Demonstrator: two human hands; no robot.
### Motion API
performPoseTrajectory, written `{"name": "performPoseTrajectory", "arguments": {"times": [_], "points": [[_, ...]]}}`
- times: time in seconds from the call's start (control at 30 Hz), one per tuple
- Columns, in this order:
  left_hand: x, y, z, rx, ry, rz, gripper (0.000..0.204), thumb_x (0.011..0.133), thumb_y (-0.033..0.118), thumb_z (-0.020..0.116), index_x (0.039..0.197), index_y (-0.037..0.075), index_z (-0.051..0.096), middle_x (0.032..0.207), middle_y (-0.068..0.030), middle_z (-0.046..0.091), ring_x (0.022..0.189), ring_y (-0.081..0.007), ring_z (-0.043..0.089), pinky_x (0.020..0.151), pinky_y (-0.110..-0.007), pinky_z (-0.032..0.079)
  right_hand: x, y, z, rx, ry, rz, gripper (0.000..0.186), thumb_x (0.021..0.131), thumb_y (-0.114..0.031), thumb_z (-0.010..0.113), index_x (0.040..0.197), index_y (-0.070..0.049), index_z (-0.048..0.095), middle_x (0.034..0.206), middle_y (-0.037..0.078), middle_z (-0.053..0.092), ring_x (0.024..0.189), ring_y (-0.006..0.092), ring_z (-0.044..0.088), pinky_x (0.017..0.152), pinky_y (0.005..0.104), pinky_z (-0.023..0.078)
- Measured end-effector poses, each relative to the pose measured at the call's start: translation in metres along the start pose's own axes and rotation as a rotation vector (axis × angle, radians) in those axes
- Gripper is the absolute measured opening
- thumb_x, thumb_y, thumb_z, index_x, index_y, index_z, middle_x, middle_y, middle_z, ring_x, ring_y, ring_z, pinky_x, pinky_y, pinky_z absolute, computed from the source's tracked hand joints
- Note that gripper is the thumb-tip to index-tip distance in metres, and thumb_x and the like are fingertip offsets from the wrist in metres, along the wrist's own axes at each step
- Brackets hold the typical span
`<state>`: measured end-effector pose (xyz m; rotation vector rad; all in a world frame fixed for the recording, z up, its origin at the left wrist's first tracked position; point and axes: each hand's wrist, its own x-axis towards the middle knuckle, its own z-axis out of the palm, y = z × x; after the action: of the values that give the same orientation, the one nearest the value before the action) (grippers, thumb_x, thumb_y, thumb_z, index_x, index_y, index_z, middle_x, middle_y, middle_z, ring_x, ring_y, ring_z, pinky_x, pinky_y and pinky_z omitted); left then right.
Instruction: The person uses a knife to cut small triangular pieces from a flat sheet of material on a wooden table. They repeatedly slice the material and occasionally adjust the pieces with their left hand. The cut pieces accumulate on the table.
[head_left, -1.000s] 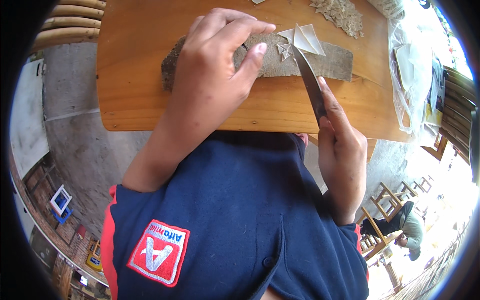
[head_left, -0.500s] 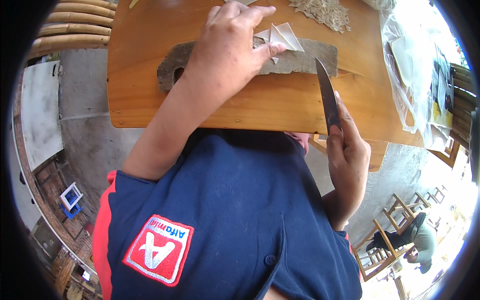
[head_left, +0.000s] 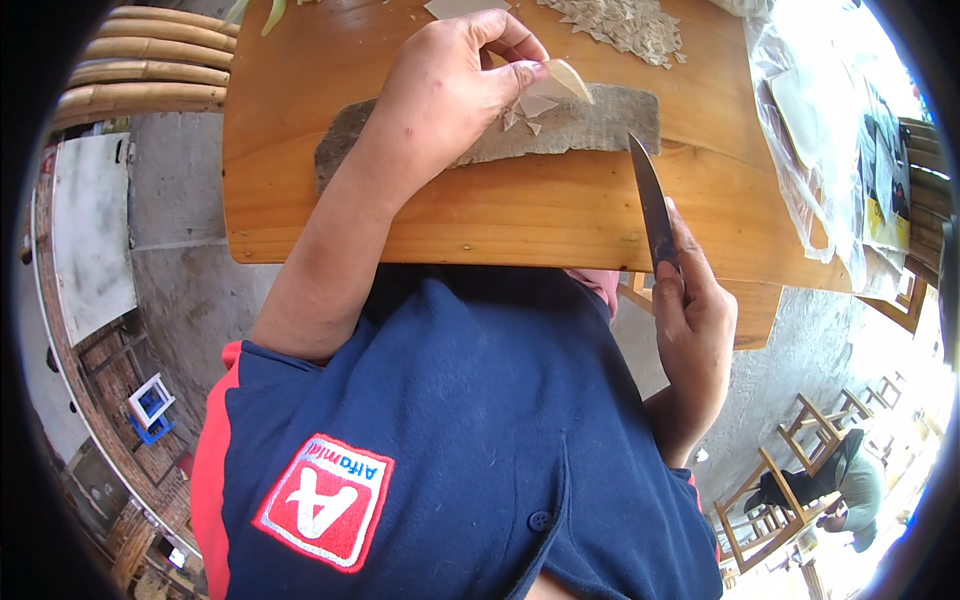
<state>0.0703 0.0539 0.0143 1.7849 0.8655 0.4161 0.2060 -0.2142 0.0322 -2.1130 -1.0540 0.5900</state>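
My left hand (head_left: 448,105) pinches a thin, pale, flat sheet (head_left: 568,78) between thumb and fingers, lifted at an angle over a worn wooden board (head_left: 615,118). Small cut pieces (head_left: 532,110) of the same pale material lie on the board below the fingertips. My right hand (head_left: 700,318) grips a knife (head_left: 653,205) by its handle at the table's near edge. Its dark blade points away from me, the tip near the board's right end and apart from the sheet.
A heap of small pale cut pieces (head_left: 630,30) lies on the wooden table (head_left: 480,225) beyond the board. Another pale sheet (head_left: 465,8) sits at the far side. Clear plastic bags (head_left: 800,150) hang over the right edge. A person (head_left: 858,490) is bent near wooden chairs at lower right.
My left hand has raised the pale sheet off the board, uncovering small pieces underneath. The knife stays almost where it was in my right hand.
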Motion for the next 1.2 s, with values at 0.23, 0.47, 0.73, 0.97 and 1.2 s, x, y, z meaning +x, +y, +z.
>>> {"name": "performPoseTrajectory", "arguments": {"times": [0.23,0.47,0.73,0.97,1.2], "points": [[0.019,0.069,-0.027,-0.206,-0.467,-0.279,0.017,0.097,0.018,0.078,0.110,0.007,0.076,0.120,-0.0063,0.068,0.104,-0.0227,0.065,0.090,-0.034,0.054,0.002,0.002,-0.001,0.018,0.006,0.013,0.054,0.099,0.006,0.059,0.150,-0.011,0.062,0.115,0.026,0.076,0.095,0.0292,0.079,0.088,0.0345,0.058],[0.014,0.030,0.014,0.254,-0.208,0.111,0.025,0.091,0.021,0.083,0.108,0.004,0.078,0.091,-0.0053,0.072,0.076,-0.0123,0.065,0.071,-0.031,0.053,0.000,0.004,-0.006,0.059,0.000,0.087,0.051,0.100,0.006,0.058,0.149,-0.008,0.062,0.125,0.026,0.075,0.116,0.0311,0.076,0.098,0.0364,0.056],[0.005,0.028,-0.007,0.526,-0.148,0.222,0.027,0.085,0.020,0.086,0.100,0.002,0.073,0.102,-0.0099,0.067,0.087,-0.0177,0.067,0.077,-0.034,0.054,0.000,0.013,-0.010,0.043,-0.009,0.101,0.049,0.102,0.006,0.055,0.149,-0.004,0.062,0.108,0.009,0.070,0.088,0.0115,0.060,0.078,0.0251,0.050],[0.013,0.026,-0.012,0.380,-0.234,0.117,0.020,0.086,0.013,0.082,0.099,0.002,0.073,0.092,-0.0058,0.069,0.090,-0.0146,0.067,0.080,-0.033,0.054,-0.001,0.011,-0.010,0.086,-0.008,0.130,0.050,0.099,0.006,0.058,0.148,-0.006,0.063,0.125,0.025,0.075,0.117,0.0308,0.075,0.099,0.0362,0.055],[0.014,0.022,-0.016,0.232,-0.246,0.018,0.019,0.091,0.008,0.077,0.109,0.000,0.076,0.098,-0.0042,0.074,0.089,-0.0111,0.067,0.082,-0.028,0.054,-0.003,0.014,-0.009,0.023,0.022,0.015,0.046,0.103,0.005,0.055,0.148,-0.001,0.062,0.112,0.008,0.073,0.089,0.0088,0.061,0.079,0.0234,0.051]]}}
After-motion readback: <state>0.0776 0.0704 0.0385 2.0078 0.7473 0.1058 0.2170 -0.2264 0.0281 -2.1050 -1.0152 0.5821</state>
